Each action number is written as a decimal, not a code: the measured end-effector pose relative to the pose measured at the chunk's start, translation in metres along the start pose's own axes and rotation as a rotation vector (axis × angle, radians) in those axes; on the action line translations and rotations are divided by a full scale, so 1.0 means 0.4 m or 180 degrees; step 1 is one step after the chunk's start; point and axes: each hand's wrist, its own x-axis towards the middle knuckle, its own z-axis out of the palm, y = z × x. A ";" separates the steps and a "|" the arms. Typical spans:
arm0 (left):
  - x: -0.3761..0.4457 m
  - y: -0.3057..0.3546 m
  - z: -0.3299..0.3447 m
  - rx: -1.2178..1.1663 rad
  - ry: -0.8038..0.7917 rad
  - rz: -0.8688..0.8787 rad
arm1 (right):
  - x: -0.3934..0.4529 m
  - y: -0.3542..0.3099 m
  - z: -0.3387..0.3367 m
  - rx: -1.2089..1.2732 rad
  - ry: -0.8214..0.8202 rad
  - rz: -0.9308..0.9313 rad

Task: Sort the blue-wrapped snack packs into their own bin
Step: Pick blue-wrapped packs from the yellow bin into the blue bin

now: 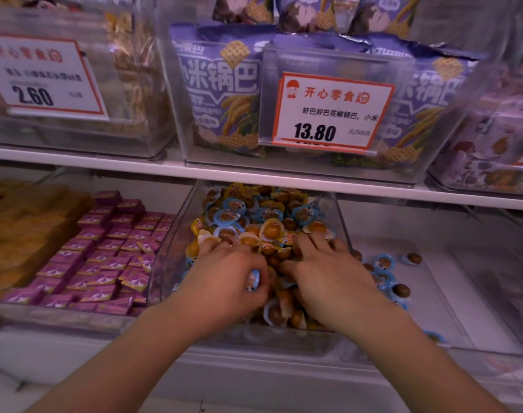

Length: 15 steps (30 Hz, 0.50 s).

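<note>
Blue-wrapped snack packs (235, 207) are lying mixed with yellow-wrapped packs (271, 229) in the clear middle bin (176, 248) on the lower shelf, too many and too heaped to count; the blue ones are clustering toward the bin's 12 o'clock end. Your left hand (224, 281) is curling its fingers round one blue pack (253, 280), which is peeking out at the hand's 3 o'clock side. Your right hand (326, 275) is lying spread on the pile, fingers straight and pressing into the packs, gripping nothing that you can see. At 3 o'clock of the middle bin, a second clear bin (451, 311) is holding roughly eight loose packs (384, 262), mostly blue, scattered against its near-left side. At 9 o'clock, a bin of pink boxed snacks (105, 257) is sitting beside the middle bin, with yellow packets (24, 231) farther left. Above, at 12 o'clock, two price cards are showing: one reading 13.80 (332, 111) and one reading 2.60 (42, 77), fronting purple bags (221, 84).
</note>
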 end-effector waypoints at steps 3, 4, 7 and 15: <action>-0.002 -0.012 -0.004 -0.0032 0.0177 0.0040 | -0.002 -0.003 -0.001 -0.0013 0.0171 0.0028; -0.004 -0.013 -0.002 -0.0048 0.0065 0.0129 | -0.004 -0.002 -0.002 0.0027 0.0230 0.0051; -0.008 -0.002 0.007 0.0340 -0.0445 0.0344 | -0.008 0.002 0.001 0.0195 0.0397 0.0120; -0.001 0.025 0.009 0.0537 -0.0664 0.0177 | -0.002 0.022 -0.016 0.1642 0.0784 0.0506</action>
